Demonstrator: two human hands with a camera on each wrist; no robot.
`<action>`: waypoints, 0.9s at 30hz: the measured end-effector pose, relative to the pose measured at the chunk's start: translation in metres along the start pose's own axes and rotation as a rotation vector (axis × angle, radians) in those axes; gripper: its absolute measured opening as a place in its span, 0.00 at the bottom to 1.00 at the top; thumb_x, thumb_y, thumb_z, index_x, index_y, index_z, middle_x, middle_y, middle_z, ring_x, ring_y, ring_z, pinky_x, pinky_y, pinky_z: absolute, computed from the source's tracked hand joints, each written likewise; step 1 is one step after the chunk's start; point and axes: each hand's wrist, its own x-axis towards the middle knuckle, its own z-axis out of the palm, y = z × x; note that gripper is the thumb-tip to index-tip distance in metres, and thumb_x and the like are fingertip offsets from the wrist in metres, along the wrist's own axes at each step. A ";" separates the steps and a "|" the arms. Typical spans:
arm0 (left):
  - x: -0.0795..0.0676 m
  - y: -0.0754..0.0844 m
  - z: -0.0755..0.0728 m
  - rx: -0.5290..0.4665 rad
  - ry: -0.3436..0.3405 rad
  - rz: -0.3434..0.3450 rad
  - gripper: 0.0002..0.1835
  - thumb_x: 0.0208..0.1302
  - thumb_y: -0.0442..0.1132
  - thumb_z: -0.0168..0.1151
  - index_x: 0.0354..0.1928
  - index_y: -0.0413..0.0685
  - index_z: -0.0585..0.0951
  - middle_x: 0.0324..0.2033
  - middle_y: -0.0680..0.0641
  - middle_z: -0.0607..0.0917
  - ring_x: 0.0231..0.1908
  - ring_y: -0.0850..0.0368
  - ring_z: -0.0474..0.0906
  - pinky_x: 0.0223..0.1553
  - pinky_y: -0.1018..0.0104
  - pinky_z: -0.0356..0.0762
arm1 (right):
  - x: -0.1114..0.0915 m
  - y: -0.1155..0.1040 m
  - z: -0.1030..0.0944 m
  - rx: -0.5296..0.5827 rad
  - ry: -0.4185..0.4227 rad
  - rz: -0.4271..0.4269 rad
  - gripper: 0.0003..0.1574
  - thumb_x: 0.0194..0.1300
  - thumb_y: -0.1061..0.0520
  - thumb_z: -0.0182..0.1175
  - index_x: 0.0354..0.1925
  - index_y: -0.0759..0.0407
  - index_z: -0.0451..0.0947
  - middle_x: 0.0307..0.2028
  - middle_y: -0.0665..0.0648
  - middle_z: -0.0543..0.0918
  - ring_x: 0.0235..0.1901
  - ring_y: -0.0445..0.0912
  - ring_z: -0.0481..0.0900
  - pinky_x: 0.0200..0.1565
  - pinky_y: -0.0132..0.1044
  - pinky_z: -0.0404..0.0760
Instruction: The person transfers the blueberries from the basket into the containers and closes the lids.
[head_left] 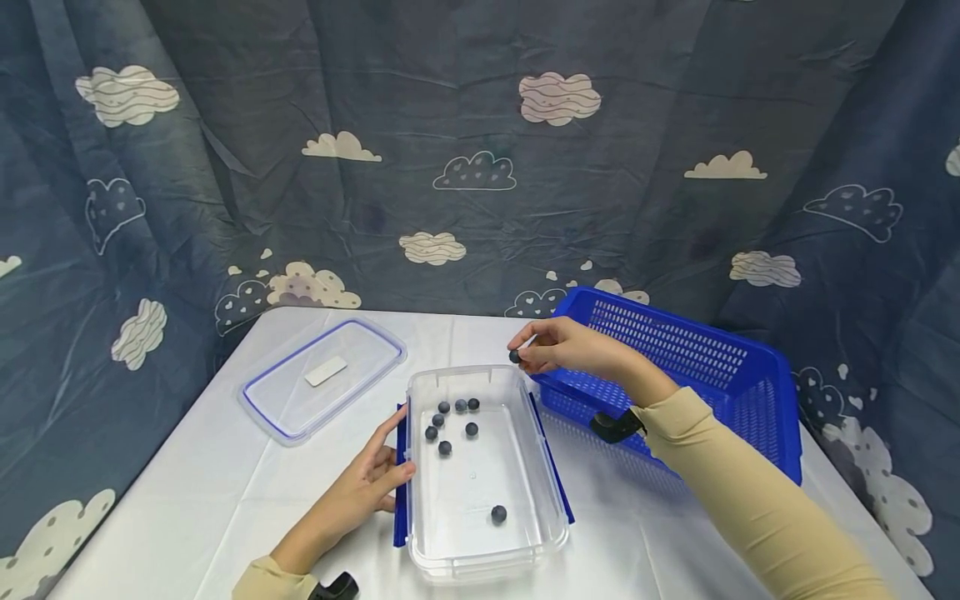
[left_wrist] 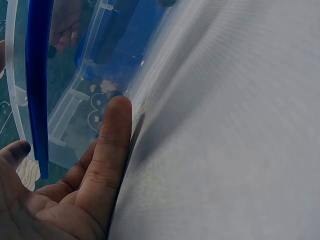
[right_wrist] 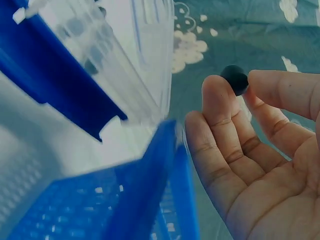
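A clear plastic food container (head_left: 487, 537) with blue side clips stands on the white table. Several blueberries (head_left: 472, 429) lie on its bottom, most of them toward the far left and one (head_left: 498, 515) near the front. At the container's left side, my left hand (head_left: 367, 483) touches the blue clip (head_left: 401, 508) and wall; in the left wrist view a fairly straight finger (left_wrist: 102, 165) lies against the wall. Beyond the far right corner, my right hand (head_left: 566, 346) pinches a blueberry (right_wrist: 234, 80) between thumb and fingertips, above the near left corner of a blue basket (head_left: 720, 400).
The container's clear lid (head_left: 322, 379), with a blue seal and a white rectangle on it, lies to the left. The blue basket's perforated walls rise at the right, under my right forearm. A dark cloud-print curtain (head_left: 480, 108) hangs behind the table.
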 end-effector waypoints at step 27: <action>0.001 0.001 0.000 -0.002 0.004 0.001 0.44 0.82 0.43 0.58 0.88 0.71 0.44 0.53 0.30 0.78 0.48 0.48 0.84 0.42 0.53 0.93 | 0.048 -0.021 0.089 -0.081 -0.259 0.098 0.20 0.80 0.56 0.61 0.62 0.66 0.82 0.49 0.69 0.90 0.42 0.44 0.87 0.49 0.36 0.90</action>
